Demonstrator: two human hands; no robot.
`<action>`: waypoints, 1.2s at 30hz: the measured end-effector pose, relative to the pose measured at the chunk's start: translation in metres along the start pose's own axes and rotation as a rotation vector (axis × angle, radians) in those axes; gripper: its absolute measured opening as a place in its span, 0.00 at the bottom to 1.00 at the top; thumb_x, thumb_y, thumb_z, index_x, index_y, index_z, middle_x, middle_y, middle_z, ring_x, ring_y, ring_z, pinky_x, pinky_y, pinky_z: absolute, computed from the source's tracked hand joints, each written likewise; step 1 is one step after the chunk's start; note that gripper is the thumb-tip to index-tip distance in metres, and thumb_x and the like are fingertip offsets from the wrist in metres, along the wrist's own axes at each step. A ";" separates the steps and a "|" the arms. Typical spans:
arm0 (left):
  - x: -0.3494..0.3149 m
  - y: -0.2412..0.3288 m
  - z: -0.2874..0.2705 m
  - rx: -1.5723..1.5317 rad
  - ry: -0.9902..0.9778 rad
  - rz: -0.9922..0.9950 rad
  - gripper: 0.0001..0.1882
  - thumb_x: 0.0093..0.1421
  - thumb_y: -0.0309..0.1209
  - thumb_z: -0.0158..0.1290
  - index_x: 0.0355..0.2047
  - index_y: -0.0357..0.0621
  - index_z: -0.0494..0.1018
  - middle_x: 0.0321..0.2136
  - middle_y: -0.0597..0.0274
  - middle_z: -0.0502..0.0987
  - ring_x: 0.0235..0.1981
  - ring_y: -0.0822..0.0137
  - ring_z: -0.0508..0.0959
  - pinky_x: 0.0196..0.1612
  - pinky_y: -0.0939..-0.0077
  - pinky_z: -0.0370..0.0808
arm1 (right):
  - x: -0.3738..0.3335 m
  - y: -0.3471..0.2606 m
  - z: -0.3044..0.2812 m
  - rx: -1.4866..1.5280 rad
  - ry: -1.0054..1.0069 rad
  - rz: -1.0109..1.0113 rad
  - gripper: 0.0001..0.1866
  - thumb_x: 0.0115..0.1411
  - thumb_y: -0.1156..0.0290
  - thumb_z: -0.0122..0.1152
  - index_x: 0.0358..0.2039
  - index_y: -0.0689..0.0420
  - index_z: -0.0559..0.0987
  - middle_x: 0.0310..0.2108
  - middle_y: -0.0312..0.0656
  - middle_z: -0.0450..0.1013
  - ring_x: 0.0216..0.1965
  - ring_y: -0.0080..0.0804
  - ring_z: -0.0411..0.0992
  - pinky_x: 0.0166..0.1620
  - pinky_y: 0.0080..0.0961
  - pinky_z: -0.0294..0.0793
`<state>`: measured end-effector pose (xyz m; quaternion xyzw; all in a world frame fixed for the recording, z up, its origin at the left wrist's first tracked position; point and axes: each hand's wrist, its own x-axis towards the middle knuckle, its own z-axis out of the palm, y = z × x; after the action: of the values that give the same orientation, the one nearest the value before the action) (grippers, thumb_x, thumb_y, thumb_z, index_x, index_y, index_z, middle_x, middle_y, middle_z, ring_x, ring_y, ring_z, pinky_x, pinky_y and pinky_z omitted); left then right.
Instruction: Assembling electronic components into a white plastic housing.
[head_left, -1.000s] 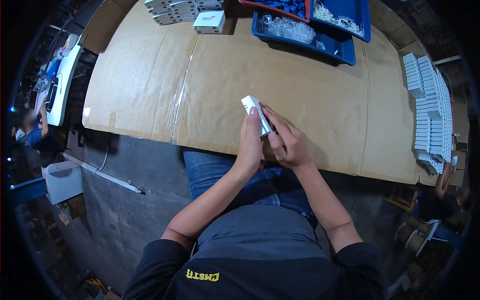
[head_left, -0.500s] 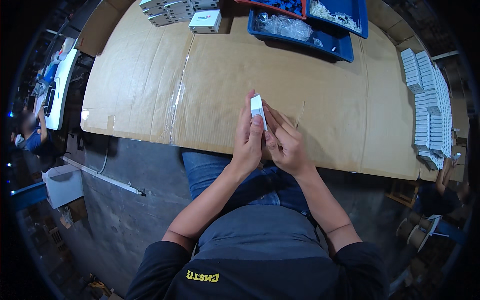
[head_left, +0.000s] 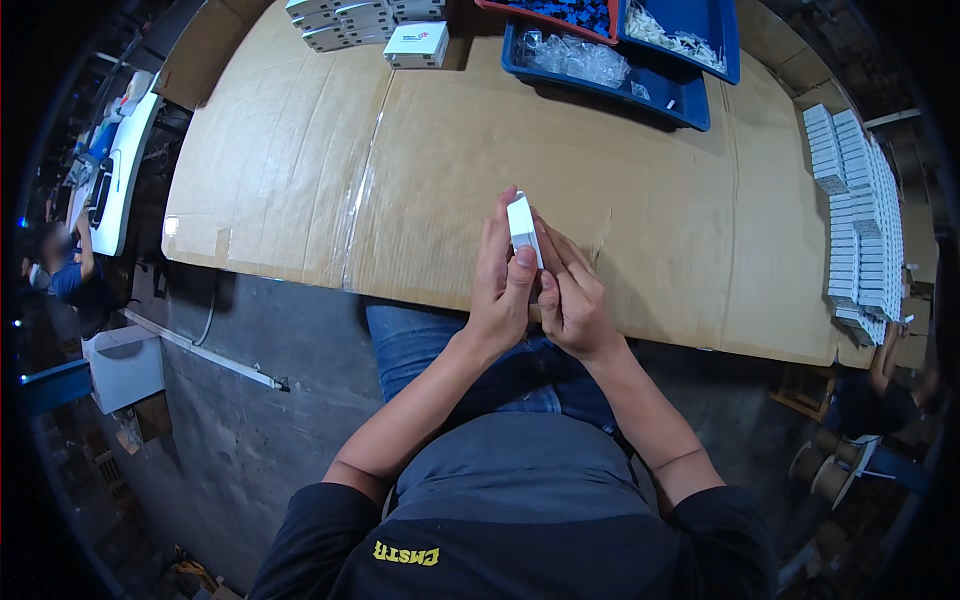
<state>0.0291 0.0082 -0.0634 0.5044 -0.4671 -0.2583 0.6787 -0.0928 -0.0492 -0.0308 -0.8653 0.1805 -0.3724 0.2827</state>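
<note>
A small white box stands on edge between my two hands, above the near edge of the cardboard-covered table. My left hand is closed on its left side, with the thumb pressed along the near end. On the other side my right hand grips the box, its fingers lying along the right face and its thumb close to the bottom end. My palms and fingers hide much of the box's sides.
Stacked white boxes stand at the far left of the cardboard tabletop. Beyond my hands are a blue tray of clear plastic pieces, a red tray of blue parts and another blue tray of whitish parts. Tall white stacks line the right edge.
Both hands and the white box have shifted very slightly to the right. My right fingers have straightened somewhat along the box, and its thumb has moved a little lower.
</note>
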 end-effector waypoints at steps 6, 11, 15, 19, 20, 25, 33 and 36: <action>-0.004 0.011 -0.001 -0.041 -0.024 -0.124 0.38 0.77 0.48 0.40 0.74 0.29 0.48 0.71 0.41 0.57 0.69 0.49 0.62 0.70 0.60 0.58 | -0.003 -0.003 -0.002 0.012 0.008 0.031 0.24 0.71 0.76 0.47 0.64 0.75 0.69 0.64 0.65 0.68 0.63 0.59 0.71 0.64 0.43 0.72; 0.001 0.012 -0.006 -0.036 -0.034 -0.121 0.42 0.74 0.51 0.43 0.74 0.29 0.48 0.72 0.40 0.55 0.69 0.48 0.62 0.70 0.58 0.58 | 0.002 -0.006 -0.004 0.146 0.009 0.150 0.22 0.75 0.72 0.45 0.63 0.71 0.72 0.65 0.62 0.67 0.66 0.54 0.69 0.66 0.39 0.70; 0.006 0.013 -0.004 -0.009 -0.040 -0.004 0.51 0.67 0.55 0.51 0.75 0.29 0.45 0.73 0.40 0.52 0.70 0.48 0.60 0.71 0.54 0.57 | 0.012 -0.011 -0.014 0.760 0.153 0.592 0.25 0.77 0.59 0.48 0.62 0.67 0.73 0.62 0.53 0.71 0.64 0.40 0.70 0.64 0.35 0.71; 0.006 0.018 -0.002 -0.055 -0.102 -0.010 0.56 0.62 0.58 0.55 0.74 0.27 0.46 0.71 0.36 0.55 0.70 0.45 0.60 0.72 0.51 0.54 | 0.015 -0.009 -0.020 0.927 0.058 0.833 0.30 0.72 0.54 0.59 0.63 0.66 0.71 0.58 0.47 0.73 0.60 0.32 0.71 0.61 0.31 0.72; 0.007 0.017 -0.003 -0.056 -0.106 -0.010 0.56 0.62 0.58 0.55 0.74 0.27 0.46 0.71 0.36 0.55 0.70 0.45 0.60 0.72 0.51 0.54 | 0.017 -0.014 -0.020 0.913 -0.025 0.850 0.31 0.71 0.55 0.61 0.64 0.66 0.71 0.58 0.46 0.73 0.60 0.31 0.70 0.61 0.31 0.71; 0.010 0.012 -0.003 0.211 0.005 0.181 0.52 0.62 0.61 0.52 0.70 0.26 0.55 0.62 0.34 0.66 0.63 0.41 0.68 0.66 0.51 0.64 | 0.020 -0.044 -0.002 1.089 0.226 0.853 0.31 0.70 0.58 0.64 0.65 0.67 0.69 0.56 0.45 0.75 0.56 0.27 0.73 0.58 0.27 0.73; 0.010 0.014 -0.005 0.229 0.146 0.249 0.40 0.61 0.51 0.44 0.59 0.21 0.65 0.53 0.33 0.73 0.53 0.41 0.75 0.57 0.52 0.73 | 0.005 -0.064 0.013 0.704 0.278 0.779 0.23 0.76 0.55 0.54 0.41 0.66 0.82 0.31 0.34 0.78 0.32 0.15 0.73 0.34 0.19 0.72; 0.007 0.016 -0.006 0.224 0.119 0.264 0.41 0.61 0.52 0.42 0.60 0.22 0.64 0.54 0.33 0.72 0.54 0.43 0.74 0.59 0.51 0.71 | 0.006 -0.071 0.013 0.731 0.309 0.761 0.23 0.77 0.55 0.51 0.39 0.64 0.81 0.31 0.32 0.77 0.32 0.14 0.71 0.34 0.18 0.71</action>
<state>0.0354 0.0104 -0.0464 0.5255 -0.5142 -0.0831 0.6727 -0.0715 0.0075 0.0093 -0.5193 0.3791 -0.4052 0.6499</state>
